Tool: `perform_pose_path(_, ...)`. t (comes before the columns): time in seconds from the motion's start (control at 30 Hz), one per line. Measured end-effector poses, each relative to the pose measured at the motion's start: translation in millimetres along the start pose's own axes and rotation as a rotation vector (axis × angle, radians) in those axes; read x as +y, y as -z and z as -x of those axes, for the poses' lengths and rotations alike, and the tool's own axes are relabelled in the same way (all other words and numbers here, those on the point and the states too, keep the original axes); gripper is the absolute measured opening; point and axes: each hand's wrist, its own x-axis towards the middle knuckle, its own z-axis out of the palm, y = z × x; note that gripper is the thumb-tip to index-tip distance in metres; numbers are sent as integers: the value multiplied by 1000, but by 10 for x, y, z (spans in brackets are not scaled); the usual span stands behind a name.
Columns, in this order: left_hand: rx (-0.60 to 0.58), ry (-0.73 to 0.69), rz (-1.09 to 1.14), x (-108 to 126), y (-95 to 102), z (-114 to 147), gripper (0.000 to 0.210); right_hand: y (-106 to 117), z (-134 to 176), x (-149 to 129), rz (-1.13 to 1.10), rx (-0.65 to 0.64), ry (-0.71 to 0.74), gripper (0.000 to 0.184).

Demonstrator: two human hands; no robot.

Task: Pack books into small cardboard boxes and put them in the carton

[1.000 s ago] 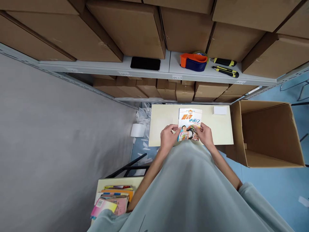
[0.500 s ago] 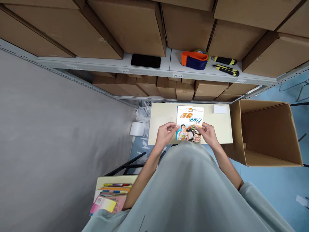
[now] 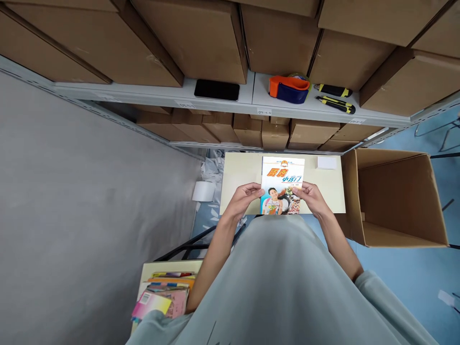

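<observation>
A cookbook (image 3: 282,179) with orange and blue lettering and food pictures on its cover is held up in front of me, cover facing me. My left hand (image 3: 246,197) pinches its left edge between thumb and fingers. On the opposite edge, my right hand (image 3: 311,195) grips it with the thumb lying on the cover. Behind and below the book is a pale narrow table (image 3: 240,167). A small white stack of paper or cards (image 3: 326,163) lies at the table's right end.
An open cardboard box (image 3: 402,191) stands right of the table. Above, a shelf (image 3: 247,96) carries a phone (image 3: 216,90), a tape dispenser (image 3: 289,89), two utility knives (image 3: 336,98) and cartons. Books (image 3: 163,297) are stacked at lower left. A white roll (image 3: 203,191) sits near the wall.
The book has come slightly closer to me and looks a little larger, with its cover turned more squarely to view. Both hands keep their hold on it.
</observation>
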Motion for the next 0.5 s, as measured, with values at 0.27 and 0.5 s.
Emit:
perform_pose_path(0.27, -48, -4, -54, 49, 91, -64, 58, -2, -5, 124, 16, -18, -34, 57)
perform_pose_path(0.5, -184, 50, -34, -55, 11, -68, 54, -27, 58, 173, -94, -108, -116, 60)
